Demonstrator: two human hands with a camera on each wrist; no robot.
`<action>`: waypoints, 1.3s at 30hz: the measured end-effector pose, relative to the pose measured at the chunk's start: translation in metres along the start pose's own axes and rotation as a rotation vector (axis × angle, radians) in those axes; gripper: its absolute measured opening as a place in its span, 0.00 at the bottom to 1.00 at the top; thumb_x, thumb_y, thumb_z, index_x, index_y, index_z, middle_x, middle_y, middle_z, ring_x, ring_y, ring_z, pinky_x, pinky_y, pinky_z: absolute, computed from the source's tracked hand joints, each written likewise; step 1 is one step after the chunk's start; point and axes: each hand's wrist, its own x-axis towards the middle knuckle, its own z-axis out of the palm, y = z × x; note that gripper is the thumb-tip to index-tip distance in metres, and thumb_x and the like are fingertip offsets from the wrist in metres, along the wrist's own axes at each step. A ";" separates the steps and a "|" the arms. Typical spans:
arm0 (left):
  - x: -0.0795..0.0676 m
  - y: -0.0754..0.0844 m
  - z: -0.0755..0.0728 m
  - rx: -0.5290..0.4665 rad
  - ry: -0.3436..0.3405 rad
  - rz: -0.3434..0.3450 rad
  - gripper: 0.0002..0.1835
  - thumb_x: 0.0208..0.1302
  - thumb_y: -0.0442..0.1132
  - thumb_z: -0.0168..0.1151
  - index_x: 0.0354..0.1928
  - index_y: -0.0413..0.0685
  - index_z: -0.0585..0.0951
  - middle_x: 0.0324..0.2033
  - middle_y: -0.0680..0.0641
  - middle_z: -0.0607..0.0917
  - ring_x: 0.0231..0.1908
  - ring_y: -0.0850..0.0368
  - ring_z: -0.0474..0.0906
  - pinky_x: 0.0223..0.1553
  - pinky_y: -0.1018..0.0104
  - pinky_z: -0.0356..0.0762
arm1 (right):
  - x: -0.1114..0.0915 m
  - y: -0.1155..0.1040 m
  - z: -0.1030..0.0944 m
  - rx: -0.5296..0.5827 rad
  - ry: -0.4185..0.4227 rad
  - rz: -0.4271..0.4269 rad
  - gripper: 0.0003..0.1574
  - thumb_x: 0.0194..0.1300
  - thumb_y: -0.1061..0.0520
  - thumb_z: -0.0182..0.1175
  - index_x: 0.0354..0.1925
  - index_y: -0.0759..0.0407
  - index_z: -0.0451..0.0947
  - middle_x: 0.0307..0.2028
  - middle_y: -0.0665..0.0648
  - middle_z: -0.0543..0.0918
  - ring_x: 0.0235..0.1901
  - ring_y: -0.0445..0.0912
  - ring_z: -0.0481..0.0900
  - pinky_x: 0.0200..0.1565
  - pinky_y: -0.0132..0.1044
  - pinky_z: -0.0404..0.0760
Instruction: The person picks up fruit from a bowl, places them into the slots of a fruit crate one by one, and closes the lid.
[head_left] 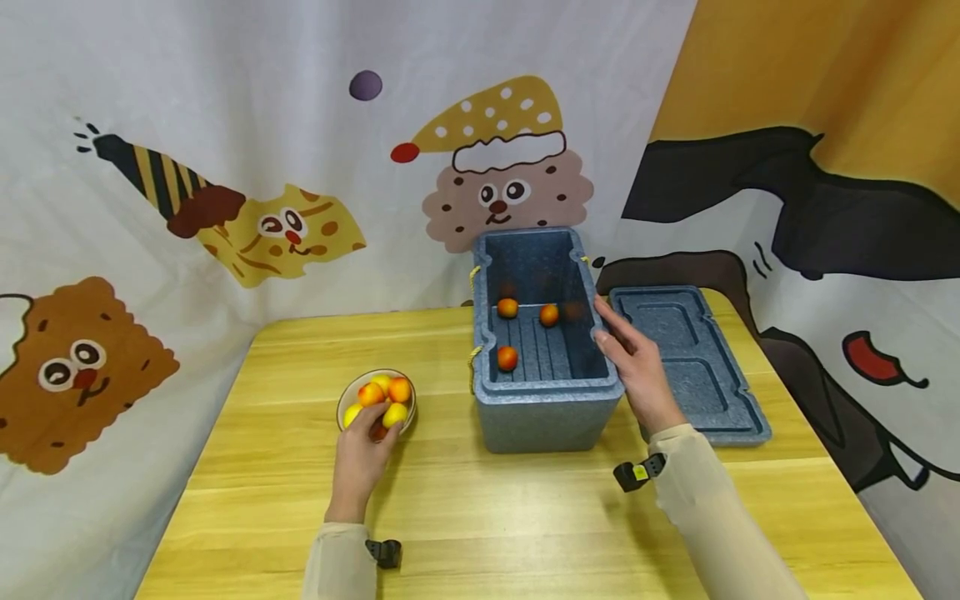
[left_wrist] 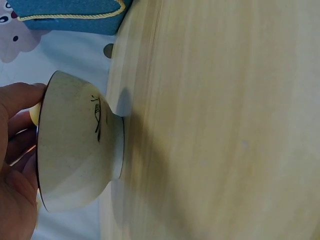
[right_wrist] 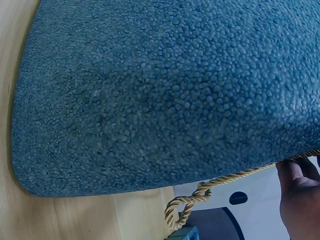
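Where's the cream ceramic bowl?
Head view: the cream ceramic bowl stands on the yellow wooden table, left of the blue-grey foam box, partly under the left hand.

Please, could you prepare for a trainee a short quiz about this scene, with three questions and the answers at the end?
1. Count: in the head view, how many orange-red fruits can be seen inside the blue-grey box?
2. True or false: the lid is closed on the box.
3. Fill in: the left hand reaches into the ____.

Key:
1. Three.
2. False: the lid lies on the table, to the right of the box.
3. Bowl.
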 end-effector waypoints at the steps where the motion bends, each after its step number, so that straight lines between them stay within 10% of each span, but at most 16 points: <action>1: -0.001 0.000 0.000 -0.002 0.003 0.007 0.17 0.56 0.29 0.73 0.47 0.33 0.83 0.44 0.37 0.84 0.43 0.43 0.82 0.41 0.53 0.83 | 0.000 0.000 0.000 0.002 -0.001 0.001 0.31 0.76 0.52 0.53 0.73 0.48 0.62 0.73 0.49 0.61 0.71 0.47 0.56 0.61 0.27 0.67; 13: -0.001 0.003 0.002 -0.038 0.096 0.143 0.19 0.52 0.27 0.75 0.48 0.33 0.84 0.44 0.39 0.85 0.45 0.43 0.82 0.50 0.85 0.69 | 0.000 -0.002 0.001 0.009 0.003 0.013 0.30 0.76 0.54 0.52 0.73 0.49 0.62 0.73 0.50 0.61 0.71 0.48 0.57 0.62 0.31 0.66; 21: 0.001 0.010 -0.005 -0.082 0.110 0.108 0.18 0.53 0.26 0.74 0.48 0.33 0.84 0.43 0.38 0.85 0.43 0.43 0.82 0.40 0.61 0.82 | 0.000 0.001 0.000 0.040 0.002 0.010 0.31 0.76 0.54 0.52 0.73 0.51 0.62 0.73 0.52 0.60 0.71 0.50 0.57 0.60 0.27 0.68; 39: 0.033 0.039 -0.024 -0.216 0.074 0.130 0.18 0.59 0.26 0.68 0.53 0.33 0.81 0.50 0.40 0.82 0.52 0.45 0.79 0.49 0.66 0.78 | 0.001 0.002 0.000 0.052 -0.001 -0.006 0.31 0.76 0.55 0.52 0.74 0.53 0.61 0.73 0.53 0.60 0.71 0.49 0.56 0.60 0.28 0.68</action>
